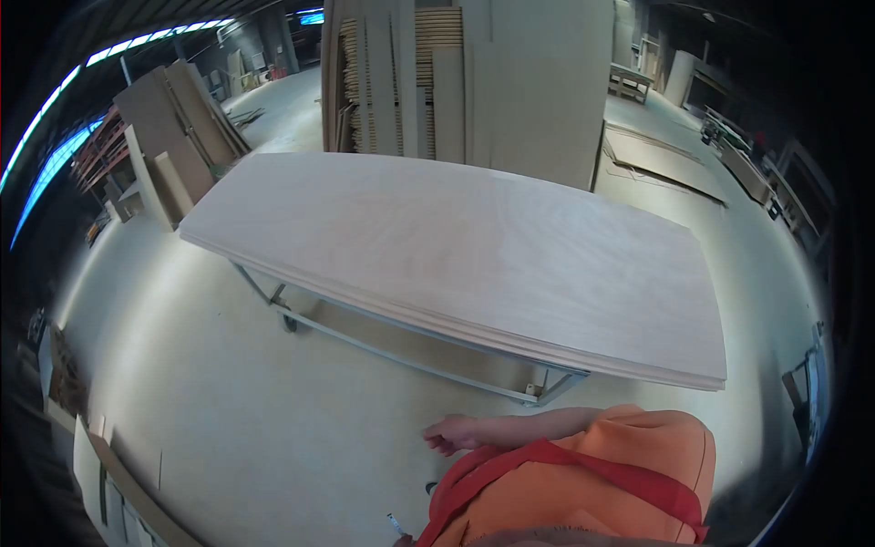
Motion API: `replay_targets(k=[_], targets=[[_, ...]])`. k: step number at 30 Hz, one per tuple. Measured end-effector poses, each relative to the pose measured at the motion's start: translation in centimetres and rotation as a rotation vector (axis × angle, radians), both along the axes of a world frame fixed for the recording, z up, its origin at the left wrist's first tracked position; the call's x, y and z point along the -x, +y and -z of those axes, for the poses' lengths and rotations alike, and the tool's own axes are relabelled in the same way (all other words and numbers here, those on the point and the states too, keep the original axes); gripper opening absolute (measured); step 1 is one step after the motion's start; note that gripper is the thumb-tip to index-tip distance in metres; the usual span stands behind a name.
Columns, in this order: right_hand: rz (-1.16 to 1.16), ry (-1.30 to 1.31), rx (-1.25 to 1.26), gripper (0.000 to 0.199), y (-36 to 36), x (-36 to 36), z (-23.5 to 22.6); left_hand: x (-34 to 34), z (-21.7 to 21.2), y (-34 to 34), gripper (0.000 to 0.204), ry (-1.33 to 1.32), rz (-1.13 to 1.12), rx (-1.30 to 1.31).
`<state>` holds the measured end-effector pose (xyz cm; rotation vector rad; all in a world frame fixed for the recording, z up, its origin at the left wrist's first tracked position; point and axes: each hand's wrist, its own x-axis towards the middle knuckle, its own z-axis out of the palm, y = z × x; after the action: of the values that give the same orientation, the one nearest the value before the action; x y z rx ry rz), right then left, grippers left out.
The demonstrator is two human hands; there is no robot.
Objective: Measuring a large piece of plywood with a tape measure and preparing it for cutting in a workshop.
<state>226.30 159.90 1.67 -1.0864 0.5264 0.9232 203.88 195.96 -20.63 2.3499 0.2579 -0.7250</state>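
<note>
A stack of large, pale, pinkish wood sheets [437,237] lies flat on a metal-framed cart [392,357] in front of me. My right hand [451,435] hangs in front of my body, over the floor and apart from the near edge of the sheets. Its fingers are loosely curled and slightly apart, with nothing visible in them. At the lower edge a short white strip with blue marks [395,523] sticks up. The dark bit beneath it may be part of my left hand, but its fingers are hidden.
Behind the cart stand tall upright panels [538,91] and stacked boards [437,36]. More panels [159,109] lean at the far left. Flat sheets [661,159] lie on the floor at right. Board edges [137,488] rise at the lower left. A caster [289,324] shows under the cart.
</note>
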Motion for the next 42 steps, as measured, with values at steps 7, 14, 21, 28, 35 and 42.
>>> replay_targets(k=[7, 14, 21, 28, 35, 42], targets=[[0.123, -0.299, 0.290, 0.031, -3.4, -1.5, -0.7, -23.1, -0.8, -2.5, 0.023, -0.145, 0.778, -0.048], [0.558, -0.099, 0.211, 0.028, -11.6, 1.6, 3.8, -37.7, -0.5, -9.7, 0.022, -0.272, 1.287, -0.128], [1.266, 0.031, 0.325, 0.025, -14.3, 12.0, 2.8, -40.2, 3.5, -15.6, 0.021, -0.325, 1.698, -0.080], [1.936, 0.297, 0.256, 0.020, -5.9, 25.9, 3.2, -47.7, 0.7, -30.9, 0.018, 0.470, 1.017, -0.105], [2.062, 0.401, -0.157, 0.023, 2.1, 29.8, 8.1, -41.4, 3.2, -37.2, 0.020, 0.235, 1.854, -0.343], [2.036, 0.139, -0.063, 0.033, -4.3, 42.3, 8.2, -9.1, -4.4, -49.6, 0.038, 0.575, 1.782, -0.133]])
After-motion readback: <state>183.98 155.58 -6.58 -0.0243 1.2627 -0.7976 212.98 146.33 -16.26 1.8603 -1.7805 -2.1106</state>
